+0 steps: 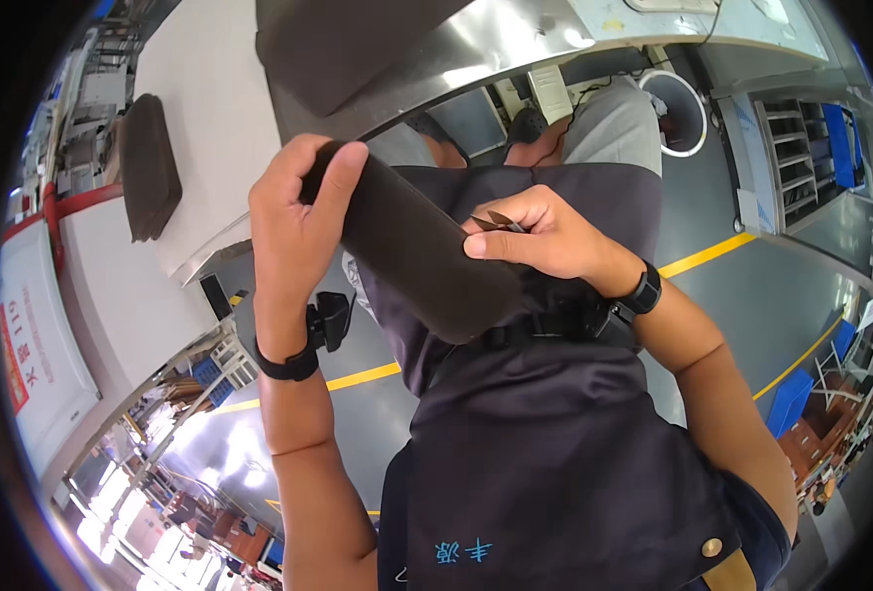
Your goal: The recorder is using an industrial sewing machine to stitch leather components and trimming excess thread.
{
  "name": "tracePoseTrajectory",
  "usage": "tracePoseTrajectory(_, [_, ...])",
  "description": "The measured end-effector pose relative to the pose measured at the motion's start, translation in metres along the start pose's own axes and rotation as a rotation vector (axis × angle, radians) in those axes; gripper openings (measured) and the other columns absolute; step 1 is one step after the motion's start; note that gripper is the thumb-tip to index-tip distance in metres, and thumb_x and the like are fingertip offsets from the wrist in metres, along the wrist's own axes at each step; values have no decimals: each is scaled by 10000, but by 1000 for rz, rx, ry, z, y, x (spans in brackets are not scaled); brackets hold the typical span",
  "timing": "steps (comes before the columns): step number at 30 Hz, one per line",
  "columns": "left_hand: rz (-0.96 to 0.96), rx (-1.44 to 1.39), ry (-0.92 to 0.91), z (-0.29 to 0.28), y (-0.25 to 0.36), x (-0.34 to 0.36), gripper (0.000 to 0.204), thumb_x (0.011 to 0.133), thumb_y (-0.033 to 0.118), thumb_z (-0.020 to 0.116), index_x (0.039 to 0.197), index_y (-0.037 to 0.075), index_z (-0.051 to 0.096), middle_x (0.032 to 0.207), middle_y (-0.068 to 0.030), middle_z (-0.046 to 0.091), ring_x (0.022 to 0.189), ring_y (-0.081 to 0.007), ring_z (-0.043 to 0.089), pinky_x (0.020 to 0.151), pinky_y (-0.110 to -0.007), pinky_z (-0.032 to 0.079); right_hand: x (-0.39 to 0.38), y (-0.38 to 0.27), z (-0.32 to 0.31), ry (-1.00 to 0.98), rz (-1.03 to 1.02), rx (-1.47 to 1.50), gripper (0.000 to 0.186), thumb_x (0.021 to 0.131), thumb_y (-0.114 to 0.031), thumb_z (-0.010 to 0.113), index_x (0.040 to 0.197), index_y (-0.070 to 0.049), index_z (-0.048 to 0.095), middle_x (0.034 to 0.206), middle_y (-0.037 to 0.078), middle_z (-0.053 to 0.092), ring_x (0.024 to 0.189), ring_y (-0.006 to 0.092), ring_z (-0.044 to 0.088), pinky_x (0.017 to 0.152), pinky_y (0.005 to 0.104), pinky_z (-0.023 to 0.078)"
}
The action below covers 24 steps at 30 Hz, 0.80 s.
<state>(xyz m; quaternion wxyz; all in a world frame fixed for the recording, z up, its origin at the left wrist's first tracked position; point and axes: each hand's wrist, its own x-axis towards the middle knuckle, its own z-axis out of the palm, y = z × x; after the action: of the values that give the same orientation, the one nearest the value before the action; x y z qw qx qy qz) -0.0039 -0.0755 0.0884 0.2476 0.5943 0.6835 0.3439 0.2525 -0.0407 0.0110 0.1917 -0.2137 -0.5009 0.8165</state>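
Observation:
I hold a long, dark brown pad with rounded corners (pixel 417 256) tilted over my lap. My left hand (pixel 299 212) is closed on its upper left end, thumb on the face and fingers wrapped round the edge. My right hand (pixel 535 231) is closed on its right edge, thumb pressed on the face; small dark, thin, pointed bits stick up between those fingers, too small to name. The pad hides some fingertips. A dark apron (pixel 525 443) covers my front beneath it.
A steel-edged bench (pixel 496 54) runs in front, with a dark piece (pixel 338 49) on it. A white worktop (pixel 200 148) at the left holds more dark pads (pixel 146 167). A round bin (pixel 688 145) stands under the bench at the right, near a metal rack (pixel 791 163).

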Motion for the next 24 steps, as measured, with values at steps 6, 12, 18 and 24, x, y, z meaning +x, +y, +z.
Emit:
tracePoseTrajectory(6, [-138,-168,-127,37,8,6,222,975,199,673,905,-10,650,760,-2,598,733,-63,527,675,-219,429,7,2,-4,175,105,500,233,975,-246,686,936,-16,690,718,-63,529,595,10,411,501,193,287])
tracePoseTrajectory(12, [-56,-277,-199,60,3,16,180,974,173,658,941,-3,676,842,4,652,810,-66,572,761,-223,461,30,-5,-8,339,136,547,227,910,-257,757,811,-84,647,698,-56,528,558,20,399,474,197,284])
tracePoseTrajectory(18, [-158,-361,-349,56,-15,20,177,987,176,632,1029,13,688,937,9,683,880,-72,587,830,-228,458,24,-6,-13,502,22,404,184,893,-209,751,892,-35,694,768,-22,610,574,24,431,491,195,296])
tracePoseTrajectory(24, [-108,-355,-601,52,-23,24,141,988,109,603,1078,31,678,1044,-13,656,961,-77,590,863,-247,463,17,-3,-19,495,-33,371,175,902,-214,730,924,-42,707,781,-24,613,591,28,436,504,199,307])
